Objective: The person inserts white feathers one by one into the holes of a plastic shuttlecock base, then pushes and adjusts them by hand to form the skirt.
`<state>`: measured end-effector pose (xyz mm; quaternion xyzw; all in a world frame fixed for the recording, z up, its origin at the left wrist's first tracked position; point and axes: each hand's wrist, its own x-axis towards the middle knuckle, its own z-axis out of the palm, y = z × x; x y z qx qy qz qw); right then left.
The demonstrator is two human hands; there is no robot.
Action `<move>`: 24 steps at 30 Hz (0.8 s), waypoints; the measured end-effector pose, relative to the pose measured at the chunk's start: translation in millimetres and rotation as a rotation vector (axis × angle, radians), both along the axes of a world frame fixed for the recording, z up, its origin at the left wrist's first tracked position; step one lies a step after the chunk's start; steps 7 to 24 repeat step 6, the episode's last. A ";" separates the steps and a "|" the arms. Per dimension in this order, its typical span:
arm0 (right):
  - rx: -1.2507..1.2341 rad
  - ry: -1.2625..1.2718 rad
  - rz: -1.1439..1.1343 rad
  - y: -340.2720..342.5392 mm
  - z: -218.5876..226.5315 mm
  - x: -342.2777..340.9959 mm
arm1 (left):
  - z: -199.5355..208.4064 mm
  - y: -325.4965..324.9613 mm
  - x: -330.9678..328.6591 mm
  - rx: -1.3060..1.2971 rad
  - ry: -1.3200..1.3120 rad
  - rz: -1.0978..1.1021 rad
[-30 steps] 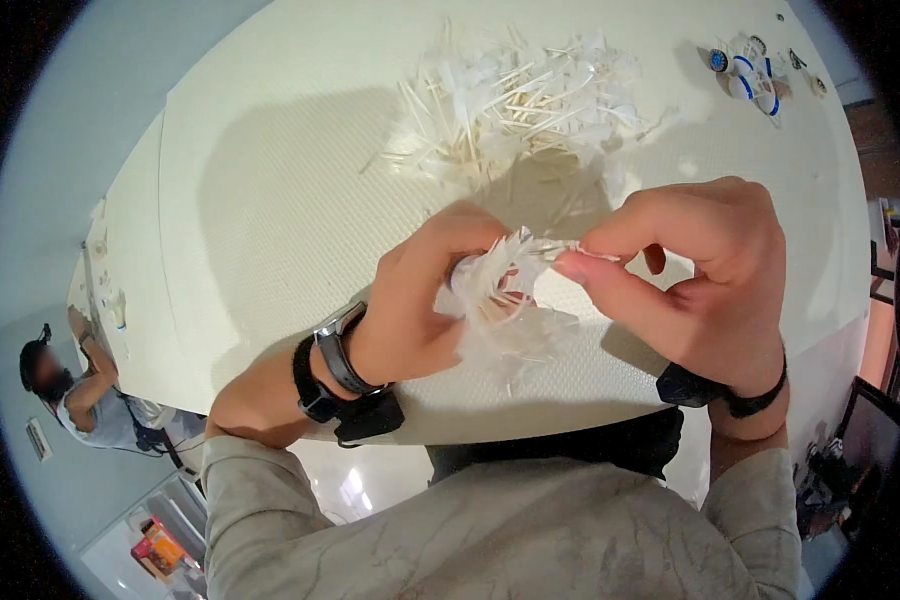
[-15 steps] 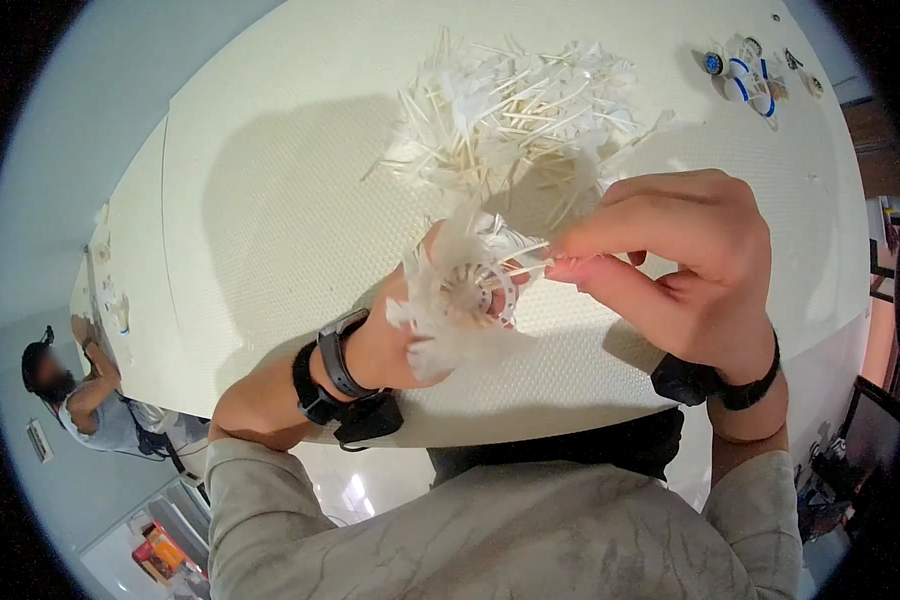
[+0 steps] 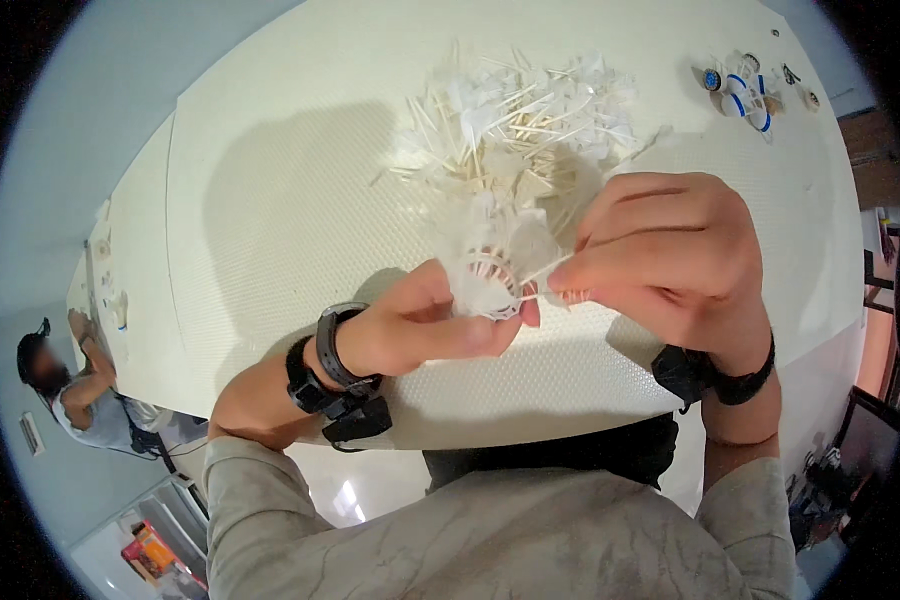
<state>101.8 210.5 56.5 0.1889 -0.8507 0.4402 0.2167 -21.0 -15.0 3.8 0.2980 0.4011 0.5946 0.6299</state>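
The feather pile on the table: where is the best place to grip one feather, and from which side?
Probably by the thin stiff quill, not the soft vane. In the feather pile many quills stick out at the left edge, so come from the left side and pinch one there, clear of the tangle.

Feather pile (image 3: 515, 130) blocks the worktop (image 3: 270, 230) at twelve o'clock; small spools (image 3: 740, 90) crowd two o'clock. Bare surface lies open from nine to eleven o'clock.
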 end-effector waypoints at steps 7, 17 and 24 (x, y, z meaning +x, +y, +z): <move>-0.057 -0.216 -0.137 -6.9 5.1 8.3 | -23.1 -8.5 2.5 0.113 0.641 0.143; -0.057 -0.216 -0.137 -6.9 5.1 8.3 | -23.1 -8.5 2.5 0.113 0.641 0.143; -0.057 -0.216 -0.137 -6.9 5.1 8.3 | -23.1 -8.5 2.5 0.113 0.641 0.143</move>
